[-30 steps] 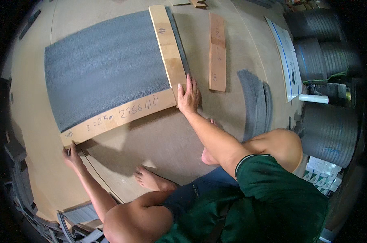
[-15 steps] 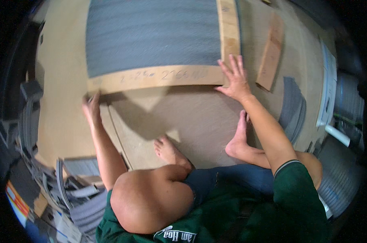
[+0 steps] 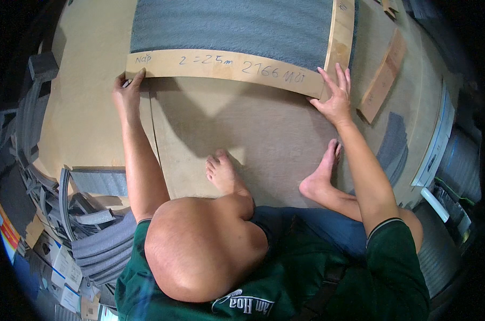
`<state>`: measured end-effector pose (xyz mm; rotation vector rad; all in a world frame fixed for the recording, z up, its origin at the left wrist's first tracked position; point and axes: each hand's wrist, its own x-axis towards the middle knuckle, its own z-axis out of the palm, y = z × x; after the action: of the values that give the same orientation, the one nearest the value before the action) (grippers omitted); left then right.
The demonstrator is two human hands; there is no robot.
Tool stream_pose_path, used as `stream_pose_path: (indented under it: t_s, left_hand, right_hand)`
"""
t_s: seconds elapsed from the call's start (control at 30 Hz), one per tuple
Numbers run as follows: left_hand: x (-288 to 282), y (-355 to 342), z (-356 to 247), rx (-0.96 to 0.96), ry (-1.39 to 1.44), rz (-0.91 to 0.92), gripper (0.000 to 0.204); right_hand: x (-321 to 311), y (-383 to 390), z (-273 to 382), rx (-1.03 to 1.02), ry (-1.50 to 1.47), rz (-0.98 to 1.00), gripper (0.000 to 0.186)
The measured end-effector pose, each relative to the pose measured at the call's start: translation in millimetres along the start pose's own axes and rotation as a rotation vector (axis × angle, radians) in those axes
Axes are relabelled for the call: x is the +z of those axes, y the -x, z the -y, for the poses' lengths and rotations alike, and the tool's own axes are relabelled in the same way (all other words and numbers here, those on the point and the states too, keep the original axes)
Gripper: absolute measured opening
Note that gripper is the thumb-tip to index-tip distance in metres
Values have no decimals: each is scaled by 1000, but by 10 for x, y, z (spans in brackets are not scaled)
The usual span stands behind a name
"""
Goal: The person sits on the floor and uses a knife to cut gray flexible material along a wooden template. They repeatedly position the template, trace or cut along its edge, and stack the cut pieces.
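Observation:
A long, flat tan strip [image 3: 199,65], apparently wood or board with handwriting on it, lies along the near edge of a blue-grey foam sheet [image 3: 226,27]. My left hand [image 3: 128,101] is closed at the strip's left end, its thumb pressing the near edge; part of its fingers is hidden. At the right end, my right hand [image 3: 336,102] has its fingers spread, the fingertips touching the corner where the strip meets a second tan strip [image 3: 340,37]. That second strip runs away from me along the sheet's right side.
A loose brown board [image 3: 381,77] and curved grey foam offcuts [image 3: 393,144] lie to the right. Grey foam pieces [image 3: 103,249] are heaped at the lower left. My bare feet [image 3: 224,174] rest on the tan floor board before the strip. A white tube [image 3: 435,204] lies far right.
The view has shifted, so the strip, sheet and both hands appear higher and farther right. My hands stay at the same two ends of the strip.

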<state>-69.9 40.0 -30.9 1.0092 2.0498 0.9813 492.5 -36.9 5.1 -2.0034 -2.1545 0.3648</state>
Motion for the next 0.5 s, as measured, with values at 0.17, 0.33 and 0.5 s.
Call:
stream_pose_path:
  t_s: [0.17,0.33,0.5]
  left_hand:
    - [-20,-15,3,-11,40,30,64]
    - [-39,-33,53,8,-74,41,76]
    - [-44,-85,81,-7,-82,63,82]
  right_hand:
    - [14,-18,8,34,38,9,100]
    - [17,0,12,8,-56,-17,100]
    - [-38,12,0,42,-70,45,96]
